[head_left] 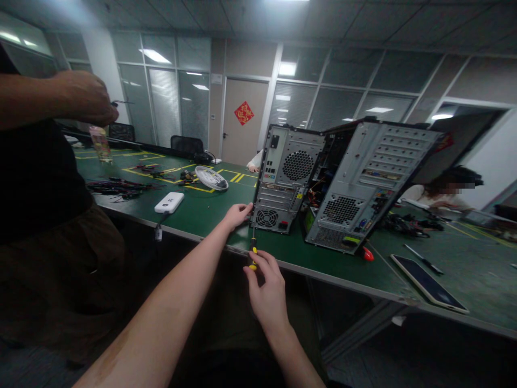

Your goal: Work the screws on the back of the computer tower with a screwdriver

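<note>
A grey computer case (pixel 283 178) stands on the green table (pixel 202 213) with its back panel facing me. My left hand (pixel 237 214) rests against its lower left corner, fingers stretched out and holding nothing. My right hand (pixel 266 285) is below the table edge, pinched on a yellow-and-black screwdriver (pixel 253 252) whose shaft points up at the case's bottom left corner. A second grey case (pixel 363 183) leans beside the first, its side open.
A person in a black top stands at the left, a hand (pixel 86 99) raised with something small in it. On the table lie a white power bank (pixel 169 202), a white fan grille (pixel 211 178), cables (pixel 117 187), a tablet (pixel 428 283). Another person (pixel 440 191) sits far right.
</note>
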The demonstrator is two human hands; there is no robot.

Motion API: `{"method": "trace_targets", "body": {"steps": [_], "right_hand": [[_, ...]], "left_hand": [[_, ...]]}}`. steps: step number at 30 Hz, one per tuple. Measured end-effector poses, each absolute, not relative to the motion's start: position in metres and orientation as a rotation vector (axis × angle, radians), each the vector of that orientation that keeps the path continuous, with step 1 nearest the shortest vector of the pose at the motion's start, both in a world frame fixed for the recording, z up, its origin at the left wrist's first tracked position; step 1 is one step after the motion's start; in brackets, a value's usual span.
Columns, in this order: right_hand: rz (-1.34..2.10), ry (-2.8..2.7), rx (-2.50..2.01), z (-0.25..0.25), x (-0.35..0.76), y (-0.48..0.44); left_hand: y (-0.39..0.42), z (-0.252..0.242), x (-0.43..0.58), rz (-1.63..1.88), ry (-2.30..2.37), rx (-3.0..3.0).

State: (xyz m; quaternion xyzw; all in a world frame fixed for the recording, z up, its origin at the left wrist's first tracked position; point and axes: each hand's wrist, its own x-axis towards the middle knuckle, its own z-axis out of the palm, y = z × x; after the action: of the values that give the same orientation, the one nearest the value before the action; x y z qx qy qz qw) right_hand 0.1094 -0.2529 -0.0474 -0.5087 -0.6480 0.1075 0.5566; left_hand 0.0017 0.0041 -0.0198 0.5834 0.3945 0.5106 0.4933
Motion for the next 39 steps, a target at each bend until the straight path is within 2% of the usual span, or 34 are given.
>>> {"method": "trace_targets", "body": {"steps": [39], "right_hand": [[0.213, -1.567, -1.190, -0.0432, 0.1082, -0.2585]], "left_hand": [[0.0010, -0.0175, 0.0000, 1.243, 0.951, 1.419]]}}
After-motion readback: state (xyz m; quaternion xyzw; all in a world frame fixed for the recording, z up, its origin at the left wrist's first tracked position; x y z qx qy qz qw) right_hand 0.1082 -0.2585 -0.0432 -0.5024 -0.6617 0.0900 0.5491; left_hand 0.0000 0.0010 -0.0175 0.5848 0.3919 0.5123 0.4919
